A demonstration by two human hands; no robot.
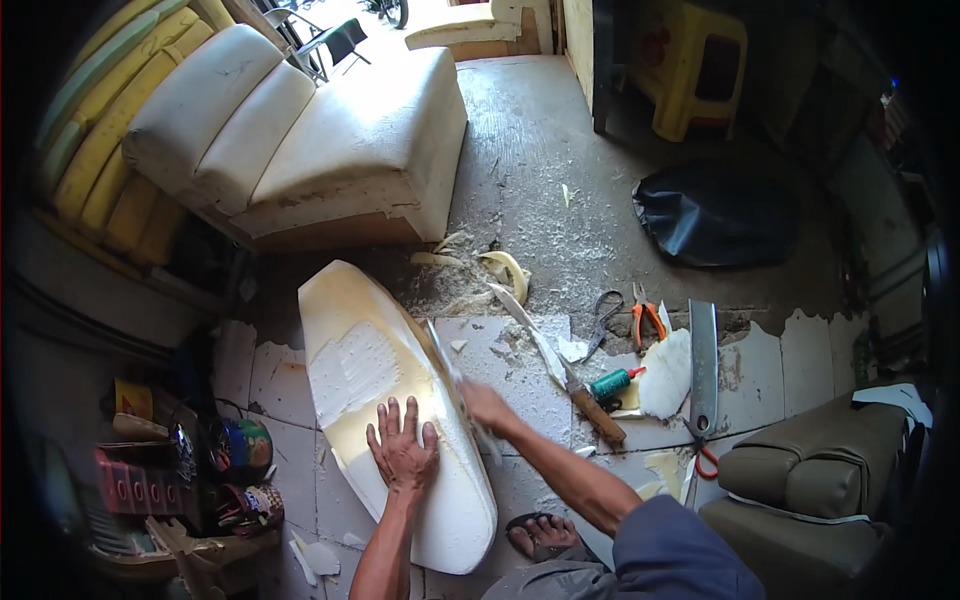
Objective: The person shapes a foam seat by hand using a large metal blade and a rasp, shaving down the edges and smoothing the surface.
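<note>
A long seat-shaped foam pad [352, 365], white and cream, lies tilted across the tiles in front of me. My left hand [404, 447] rests flat on it with its fingers spread. At the pad's right edge, my right hand [487, 408] is closed around a long thin blade [441, 350]. The blade runs along the foam's side; its lower part is smeared by motion. Right of that hand lies a large knife [540, 345] with a wooden handle. Beyond it are a green bottle [610, 384] with a red tip, orange-handled pliers [647, 322] and dark-handled scissors [603, 322].
Foam crumbs and scraps [515, 275] litter the floor ahead. A white padded seat [340, 150] stands far left, a black cover [710, 215] far right. A flat metal blade [703, 350] and brown cushions [800, 470] lie right. Cluttered containers [145, 480] stand left. My foot [548, 537] is close by.
</note>
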